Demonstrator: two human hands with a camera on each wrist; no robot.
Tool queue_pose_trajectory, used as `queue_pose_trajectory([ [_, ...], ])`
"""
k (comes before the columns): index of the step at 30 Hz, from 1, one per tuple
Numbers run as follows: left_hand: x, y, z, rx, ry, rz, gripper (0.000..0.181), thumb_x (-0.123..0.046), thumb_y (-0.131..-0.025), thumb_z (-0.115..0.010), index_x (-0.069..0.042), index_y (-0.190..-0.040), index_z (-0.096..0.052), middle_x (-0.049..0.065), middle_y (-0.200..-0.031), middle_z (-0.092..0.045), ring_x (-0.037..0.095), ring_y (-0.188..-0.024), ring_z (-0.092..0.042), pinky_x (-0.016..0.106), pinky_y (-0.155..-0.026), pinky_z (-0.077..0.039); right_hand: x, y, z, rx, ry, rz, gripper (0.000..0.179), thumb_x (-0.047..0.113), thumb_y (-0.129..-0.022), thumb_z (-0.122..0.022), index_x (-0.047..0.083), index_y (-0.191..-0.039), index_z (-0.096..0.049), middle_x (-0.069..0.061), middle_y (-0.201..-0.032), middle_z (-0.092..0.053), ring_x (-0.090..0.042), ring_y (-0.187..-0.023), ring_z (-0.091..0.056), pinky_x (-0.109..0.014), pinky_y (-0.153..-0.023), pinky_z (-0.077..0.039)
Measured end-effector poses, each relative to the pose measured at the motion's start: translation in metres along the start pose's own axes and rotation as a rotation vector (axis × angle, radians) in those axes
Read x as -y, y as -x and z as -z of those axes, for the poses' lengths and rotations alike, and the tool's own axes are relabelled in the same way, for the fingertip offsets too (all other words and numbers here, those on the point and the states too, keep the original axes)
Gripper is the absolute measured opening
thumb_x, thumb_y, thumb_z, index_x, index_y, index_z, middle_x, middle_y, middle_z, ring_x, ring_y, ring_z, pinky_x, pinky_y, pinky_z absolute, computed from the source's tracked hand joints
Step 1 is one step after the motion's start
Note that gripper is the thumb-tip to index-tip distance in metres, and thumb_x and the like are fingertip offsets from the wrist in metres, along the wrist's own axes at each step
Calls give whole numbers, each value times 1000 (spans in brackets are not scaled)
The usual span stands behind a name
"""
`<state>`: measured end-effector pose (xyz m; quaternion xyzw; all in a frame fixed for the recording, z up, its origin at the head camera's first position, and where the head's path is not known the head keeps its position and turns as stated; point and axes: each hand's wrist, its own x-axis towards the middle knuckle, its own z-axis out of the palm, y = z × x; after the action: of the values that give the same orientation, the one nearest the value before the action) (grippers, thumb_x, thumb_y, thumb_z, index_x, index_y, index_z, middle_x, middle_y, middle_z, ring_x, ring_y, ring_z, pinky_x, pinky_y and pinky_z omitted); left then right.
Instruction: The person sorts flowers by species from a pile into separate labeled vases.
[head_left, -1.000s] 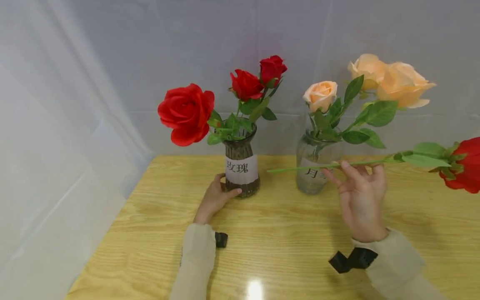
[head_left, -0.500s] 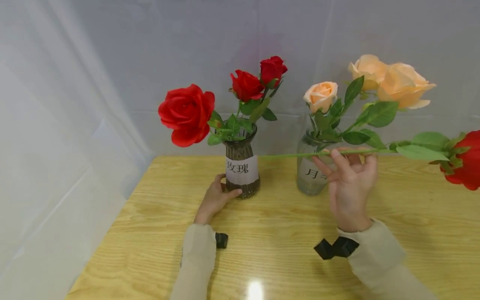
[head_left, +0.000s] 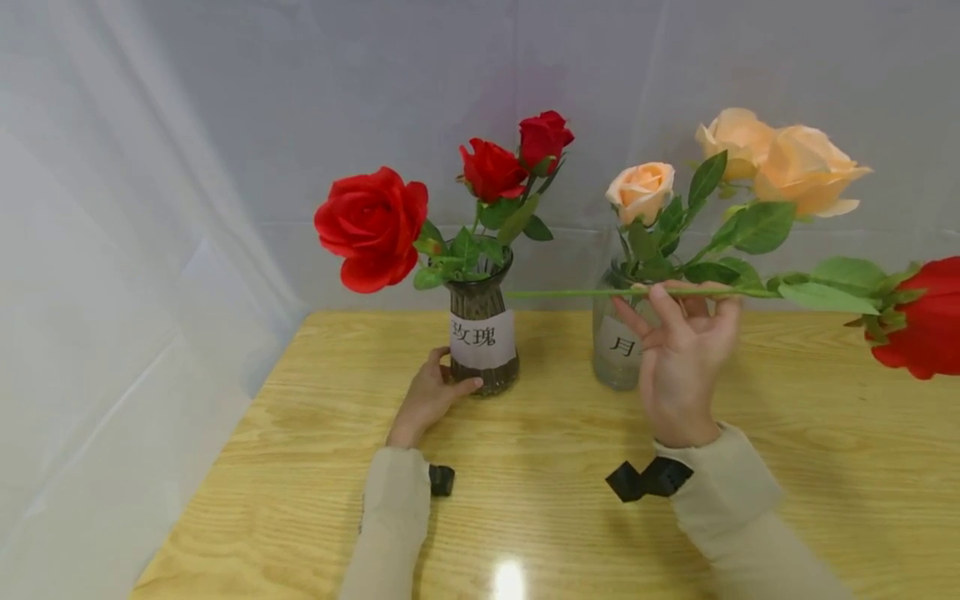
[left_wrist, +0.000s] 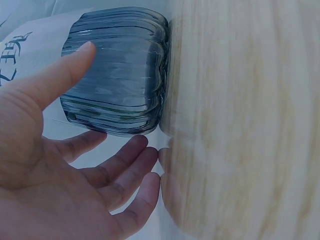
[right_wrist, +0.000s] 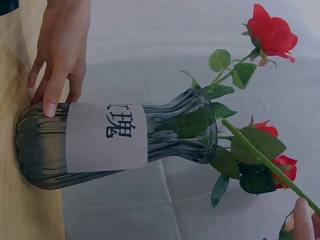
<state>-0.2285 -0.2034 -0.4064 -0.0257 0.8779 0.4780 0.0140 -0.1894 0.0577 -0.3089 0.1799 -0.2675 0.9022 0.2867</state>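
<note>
My left hand holds the base of a dark ribbed glass vase, thumb in front and fingers at its side. A white label with dark characters wraps the vase, and several red roses stand in it. My right hand pinches the green stem of another red rose, held almost level in the head view with its bloom at the right. In the right wrist view the cut end of this stem overlaps the leaves close by the vase mouth.
A clear glass vase with its own label stands to the right, partly behind my right hand. Several peach roses lean out of it. Both vases stand on a wooden table before a pale cloth backdrop.
My right hand has moved left and upward with the rose, bringing the stem end up to the dark vase's neck in the head view. The left hand has stayed on the vase.
</note>
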Motion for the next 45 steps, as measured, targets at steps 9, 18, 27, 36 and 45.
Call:
queue_pose_trajectory([
  [9,1,0,0,-6,11,-6,76,-21,-92,-75,6,-151,-34,24,-117,-57,32,-99,-53,46,-85,-46,-12,-2,-11,-7,92,32,65,-20,-93,-54,3,-150,-36,-13,-91,-56,-24,-81,-60,-46,-75,-60],
  [18,1,-1,-1,1,13,-1,76,-21,-93,-74,6,-151,-33,24,-117,-57,32,-99,-53,46,-85,-45,-22,-9,-25,21,124,51,29,-17,-92,-57,-4,-114,-44,-17,-91,-56,-26,-82,-64,-45,-73,-61],
  [27,2,-1,-1,-2,16,-15,76,-21,-92,-75,6,-151,-34,27,-121,-57,36,-106,-55,49,-90,-46,-28,-19,-36,59,248,85,32,-19,-91,-55,-3,-117,-47,-12,-89,-58,-24,-78,-62,-42,-71,-61],
  [36,2,-2,-2,-1,3,-21,77,-21,-92,-75,6,-151,-33,28,-125,-57,39,-111,-55,52,-92,-46,-33,-32,-46,208,496,73,36,-14,-95,-57,1,-126,-46,-15,-96,-58,-24,-85,-63,-40,-77,-60],
  [45,3,-3,-1,1,-11,-31,77,-21,-91,-75,7,-150,-34,28,-121,-58,37,-107,-56,50,-89,-48,-41,-43,-59,225,614,5,29,-16,-94,-57,7,-109,-49,-7,-88,-59,-21,-83,-62,-34,-74,-60],
])
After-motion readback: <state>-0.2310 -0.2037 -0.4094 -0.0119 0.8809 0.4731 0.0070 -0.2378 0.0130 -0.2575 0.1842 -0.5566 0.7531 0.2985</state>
